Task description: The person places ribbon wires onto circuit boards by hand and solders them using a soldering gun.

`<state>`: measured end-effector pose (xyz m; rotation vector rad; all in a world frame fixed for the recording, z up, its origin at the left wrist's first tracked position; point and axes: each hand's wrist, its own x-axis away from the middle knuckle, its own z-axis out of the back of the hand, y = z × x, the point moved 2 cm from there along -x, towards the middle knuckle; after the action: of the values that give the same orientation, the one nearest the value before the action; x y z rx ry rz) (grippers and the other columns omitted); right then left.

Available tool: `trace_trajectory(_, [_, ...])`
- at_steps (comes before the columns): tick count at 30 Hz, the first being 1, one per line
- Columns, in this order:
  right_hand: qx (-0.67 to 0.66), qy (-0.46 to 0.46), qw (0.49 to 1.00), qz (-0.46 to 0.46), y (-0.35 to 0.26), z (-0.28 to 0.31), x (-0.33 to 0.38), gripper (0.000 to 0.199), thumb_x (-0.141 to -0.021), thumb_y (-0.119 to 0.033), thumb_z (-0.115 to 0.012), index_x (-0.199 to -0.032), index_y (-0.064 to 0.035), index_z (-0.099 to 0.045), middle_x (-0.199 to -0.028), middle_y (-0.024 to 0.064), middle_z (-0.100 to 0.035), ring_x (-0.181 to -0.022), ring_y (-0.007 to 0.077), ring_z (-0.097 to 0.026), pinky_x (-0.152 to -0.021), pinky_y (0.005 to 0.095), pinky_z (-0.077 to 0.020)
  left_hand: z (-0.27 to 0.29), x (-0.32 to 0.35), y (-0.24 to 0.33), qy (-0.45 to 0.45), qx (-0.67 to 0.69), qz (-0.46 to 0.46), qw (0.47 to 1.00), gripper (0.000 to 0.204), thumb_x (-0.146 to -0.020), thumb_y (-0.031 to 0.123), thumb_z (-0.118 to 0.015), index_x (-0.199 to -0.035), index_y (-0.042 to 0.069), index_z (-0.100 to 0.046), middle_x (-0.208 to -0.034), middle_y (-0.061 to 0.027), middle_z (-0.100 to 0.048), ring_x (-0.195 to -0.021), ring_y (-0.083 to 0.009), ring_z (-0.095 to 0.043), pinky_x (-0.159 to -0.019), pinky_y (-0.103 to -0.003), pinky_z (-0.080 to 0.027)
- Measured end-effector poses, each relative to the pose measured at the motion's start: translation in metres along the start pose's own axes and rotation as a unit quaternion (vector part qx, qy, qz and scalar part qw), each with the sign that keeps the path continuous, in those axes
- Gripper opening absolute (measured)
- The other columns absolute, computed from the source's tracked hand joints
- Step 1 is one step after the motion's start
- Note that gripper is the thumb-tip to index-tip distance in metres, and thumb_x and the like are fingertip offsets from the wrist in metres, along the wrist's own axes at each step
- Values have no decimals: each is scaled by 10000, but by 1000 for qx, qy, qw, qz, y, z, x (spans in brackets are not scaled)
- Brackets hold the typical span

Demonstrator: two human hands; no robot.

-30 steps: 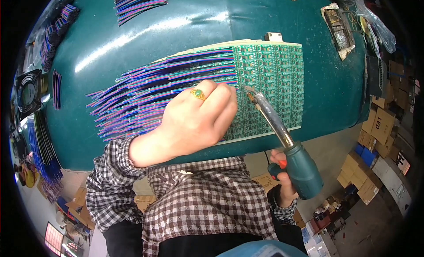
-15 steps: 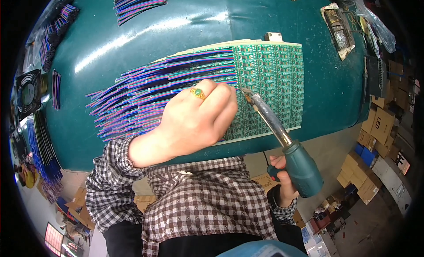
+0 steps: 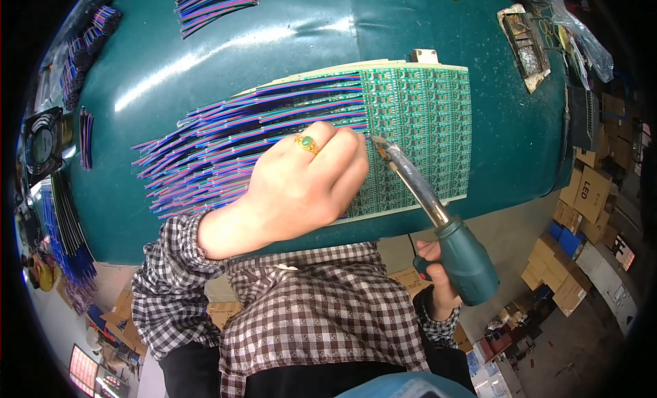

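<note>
Fingers (image 3: 342,167) of the left hand (image 3: 301,189) curl down, pinning coloured wires (image 3: 233,141) against the green circuit panel (image 3: 421,131) mid-table, steadying them while the right hand (image 3: 438,278), fist-closed, angles the soldering iron (image 3: 438,220) tip just beside them.

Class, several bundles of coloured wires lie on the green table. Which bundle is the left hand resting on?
The left hand rests on the big fanned-out bundle joined to the green circuit board. The other bundles lie loose along the table's top and left edges, untouched.
</note>
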<state>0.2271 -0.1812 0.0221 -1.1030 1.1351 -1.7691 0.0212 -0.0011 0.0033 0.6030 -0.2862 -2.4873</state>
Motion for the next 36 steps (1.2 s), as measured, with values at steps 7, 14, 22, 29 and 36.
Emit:
trace_trajectory(7, [-16,14,1000,19,-3,0,1,616,-714,-214,-893,-1156,92,-592,-905,141,-713,-820,183,-696,-782,319,-569,0,0,0,-5,3,0,1000,352,-665,66,-653,-999,-47,-672,-926,-98,-611,-760,-204,-617,-626,-290,-514])
trace_trajectory(14, [8,8,999,32,-4,1,0,622,-718,-270,-891,-1137,90,-605,-916,135,-717,-846,192,-704,-779,322,-569,0,0,0,-3,1,-1,1000,352,-662,63,-655,-995,-49,-673,-926,-98,-612,-756,-205,-617,-627,-289,-515])
trace_trajectory(22, [-26,30,999,23,-5,-3,0,606,-729,-287,-883,-1117,90,-611,-912,135,-715,-853,214,-705,-771,337,-571,0,0,-1,-4,11,-1,1000,348,-665,62,-652,-996,-44,-672,-921,-99,-608,-758,-204,-612,-620,-294,-513])
trace_trajectory(29, [-49,20,998,29,-1,-3,0,550,-732,-229,-879,-1095,86,-614,-873,135,-709,-826,227,-704,-789,361,-577,0,1,-4,-2,23,-3,1000,360,-654,62,-654,-998,-44,-672,-921,-97,-606,-755,-209,-607,-620,-300,-512])
trace_trajectory(36, [-48,24,998,19,-3,-4,-1,550,-724,-224,-884,-1086,92,-616,-860,135,-711,-829,222,-706,-788,354,-580,0,0,-4,-3,35,-2,999,364,-651,65,-650,-997,-47,-671,-916,-97,-598,-759,-210,-605,-620,-299,-510])
